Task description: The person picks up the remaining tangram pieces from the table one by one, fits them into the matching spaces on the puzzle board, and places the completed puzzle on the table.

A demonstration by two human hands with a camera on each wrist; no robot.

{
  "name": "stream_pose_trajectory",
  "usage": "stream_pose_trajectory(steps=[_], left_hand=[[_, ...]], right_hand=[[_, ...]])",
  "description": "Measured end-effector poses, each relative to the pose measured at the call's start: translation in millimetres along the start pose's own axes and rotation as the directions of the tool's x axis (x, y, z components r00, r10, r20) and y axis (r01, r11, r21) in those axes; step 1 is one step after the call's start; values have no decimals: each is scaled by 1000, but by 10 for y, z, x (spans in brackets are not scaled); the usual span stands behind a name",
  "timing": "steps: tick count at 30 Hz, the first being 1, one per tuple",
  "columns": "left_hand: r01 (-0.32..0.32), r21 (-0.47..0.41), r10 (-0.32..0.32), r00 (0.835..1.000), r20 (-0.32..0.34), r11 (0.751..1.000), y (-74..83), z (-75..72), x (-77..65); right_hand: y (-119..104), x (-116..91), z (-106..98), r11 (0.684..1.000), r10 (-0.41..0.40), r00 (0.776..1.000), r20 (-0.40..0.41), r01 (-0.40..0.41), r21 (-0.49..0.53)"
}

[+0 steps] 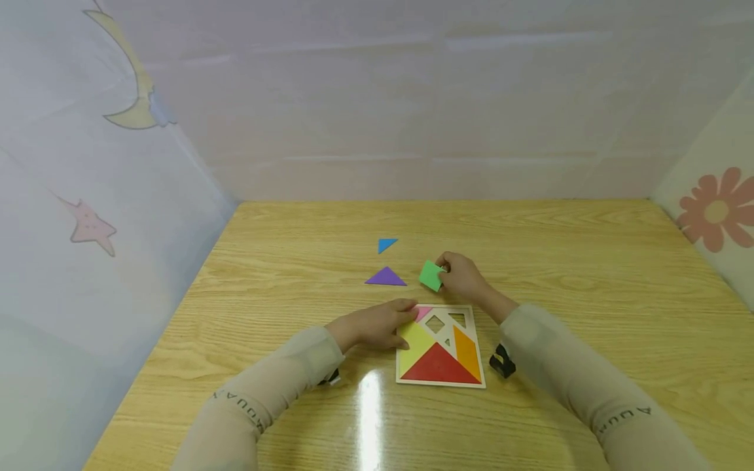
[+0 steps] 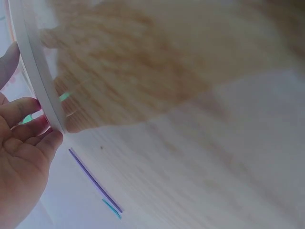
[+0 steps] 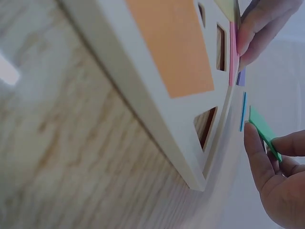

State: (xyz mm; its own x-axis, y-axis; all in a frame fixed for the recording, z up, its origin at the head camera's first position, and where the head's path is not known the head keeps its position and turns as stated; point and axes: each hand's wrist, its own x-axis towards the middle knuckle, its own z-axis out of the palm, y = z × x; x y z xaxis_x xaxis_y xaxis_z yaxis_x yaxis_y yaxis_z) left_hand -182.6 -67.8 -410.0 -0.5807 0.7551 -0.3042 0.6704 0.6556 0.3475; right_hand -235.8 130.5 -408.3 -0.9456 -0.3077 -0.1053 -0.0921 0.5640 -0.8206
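Pale fabric walls with a moon, a star and a flower printed on them stand around a light wooden worktop [image 1: 589, 275]. On it, close to the person, lies a square puzzle tray [image 1: 440, 384] with a white frame. Four coloured pieces sit in the tray: a red triangle [image 1: 438, 367], a yellow triangle [image 1: 415, 340], an orange piece [image 1: 467, 351] and a pink piece [image 1: 422, 313] at the far left corner. Three openings in the far part of the tray are not yet filled, so I judge the puzzle a little more than half done.

The right hand [image 1: 462, 276] is beyond the tray, and its grip pinches a green square [image 1: 431, 275] between thumb and fingers, lifted and tilted above the worktop. The left hand [image 1: 377, 324] rests at the tray's left edge; its straight fingers touch the pink piece and the frame, pressing rather than gripping. A purple triangle [image 1: 385, 277] and a smaller blue triangle [image 1: 386, 244] lie loose on the worktop, left of the green square and well apart from the tray.

Both wrist views are very near and blurred. In the left one the loose pieces show only as thin coloured lines. Small black objects beside each sleeve are probably the wrist cameras, but I cannot say for certain.
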Motion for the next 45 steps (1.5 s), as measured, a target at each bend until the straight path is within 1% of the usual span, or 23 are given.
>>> stream_pose_trajectory(steps=[10, 22, 29, 36, 42, 45], left_hand=[[-5, 12, 5, 1000, -1, 1000, -9, 8, -2], [-2, 0, 2, 1000, 2, 1000, 0, -14, -10], [0, 0, 0, 1000, 1, 1000, 0, -8, -11], [4, 2, -4, 1000, 8, 1000, 10, -18, -14], [-1, -5, 1, 1000, 1, 1000, 3, -11, -12], [-6, -3, 6, 1000, -5, 1000, -6, 3, 0]], right_hand=[[-13, -76, 17, 999, -41, 999, -14, 42, 9], [-1, -123, 59, 999, -37, 999, -31, 38, 10], [33, -154, 79, 999, -28, 999, -18, 28, 19], [24, -210, 62, 998, -53, 999, 2, 53, 36], [-2, -247, 60, 999, -46, 999, 13, 46, 3], [-8, -258, 68, 999, -30, 999, 23, 29, 17]])
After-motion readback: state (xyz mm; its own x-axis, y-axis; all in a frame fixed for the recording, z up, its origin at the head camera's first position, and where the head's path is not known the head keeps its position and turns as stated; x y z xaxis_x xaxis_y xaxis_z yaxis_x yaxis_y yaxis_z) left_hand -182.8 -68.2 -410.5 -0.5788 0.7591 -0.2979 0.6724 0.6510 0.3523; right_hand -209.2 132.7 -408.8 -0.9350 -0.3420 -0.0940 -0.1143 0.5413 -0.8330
